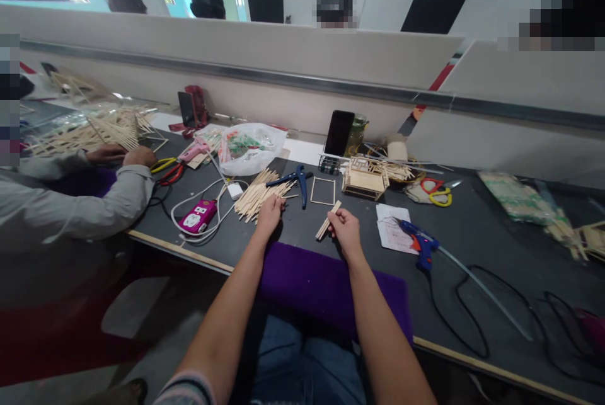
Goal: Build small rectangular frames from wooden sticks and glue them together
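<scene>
My right hand (345,228) is closed on a small bundle of wooden sticks (329,220) that points up and to the right above the dark table (472,247). My left hand (269,213) rests with curled fingers at the near edge of a pile of loose sticks (258,194); I cannot make out anything in it. A square stick frame (323,191) lies flat just beyond both hands. Blue cutters (295,179) lie beside the pile. A small stick-built model (365,178) stands behind the frame.
A blue glue gun (422,246) with a black cord lies to the right by a white paper (392,228). A pink power strip (198,216), a plastic bag (248,147), an upright phone (338,134) and scissors (437,192) are around. A co-worker's sleeve (70,203) reaches in at left.
</scene>
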`<state>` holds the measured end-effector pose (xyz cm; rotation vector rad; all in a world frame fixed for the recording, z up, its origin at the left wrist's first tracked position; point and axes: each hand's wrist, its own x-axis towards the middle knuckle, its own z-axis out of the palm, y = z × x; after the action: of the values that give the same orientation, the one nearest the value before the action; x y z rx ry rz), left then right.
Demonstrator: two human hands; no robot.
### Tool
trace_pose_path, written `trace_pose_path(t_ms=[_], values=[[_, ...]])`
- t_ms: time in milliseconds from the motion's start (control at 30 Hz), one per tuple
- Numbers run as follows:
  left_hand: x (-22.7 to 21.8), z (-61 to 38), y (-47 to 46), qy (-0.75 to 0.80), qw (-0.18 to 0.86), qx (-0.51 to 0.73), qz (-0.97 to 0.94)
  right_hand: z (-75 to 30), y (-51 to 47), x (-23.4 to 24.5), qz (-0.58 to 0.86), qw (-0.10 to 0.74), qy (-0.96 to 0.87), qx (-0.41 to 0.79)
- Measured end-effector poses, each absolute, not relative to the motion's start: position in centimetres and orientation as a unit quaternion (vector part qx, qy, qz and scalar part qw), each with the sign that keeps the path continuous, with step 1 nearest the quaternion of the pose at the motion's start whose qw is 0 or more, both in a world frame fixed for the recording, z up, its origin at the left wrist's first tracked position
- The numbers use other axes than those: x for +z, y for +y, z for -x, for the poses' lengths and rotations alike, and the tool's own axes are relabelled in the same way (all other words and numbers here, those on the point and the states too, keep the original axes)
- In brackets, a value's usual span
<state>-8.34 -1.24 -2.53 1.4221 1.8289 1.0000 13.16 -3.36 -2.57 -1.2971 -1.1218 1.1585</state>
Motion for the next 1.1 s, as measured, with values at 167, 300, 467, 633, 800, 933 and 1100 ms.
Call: trace_pose_path(t_ms=[167, 300, 467, 633, 800, 933, 1100], values=[[-1.3, 5.8, -1.2, 0.713, 0.264, 0.367, -0.536, -14.2, -2.8, -2.4, 0.541, 0.505, -0.470, 0.481], [-0.4, 2.3, -1.3, 0.742, 0.191, 0.282, -0.577, -15.0, -2.4, -2.2, 0.546, 0.514, -0.456, 0.479], [-0.3, 1.5, -0.7, 0.770, 0.155, 0.145, -0.601, -14.6, -2.5, -2.6, 0.553, 0.510, -0.455, 0.477], [0.0, 3.0, -0.1, 0.800, 0.127, 0.148, -0.567, -14.3, -2.5, -2.9, 0.554, 0.500, -0.472, 0.470], [-0.1, 1.3, -0.8, 0.724, 0.193, 0.303, -0.588, -14.5, -2.3, -2.5, 0.549, 0.492, -0.470, 0.485], [-1.7, -0.5, -0.8, 0.609, 0.375, 0.373, -0.591, -13.9, -1.6, -2.0, 0.515, 0.498, -0.463, 0.522], [-3.4, -0.6, -0.4, 0.549, 0.450, 0.417, -0.567, -13.2, -0.8, -2.1, 0.490, 0.523, -0.467, 0.518]])
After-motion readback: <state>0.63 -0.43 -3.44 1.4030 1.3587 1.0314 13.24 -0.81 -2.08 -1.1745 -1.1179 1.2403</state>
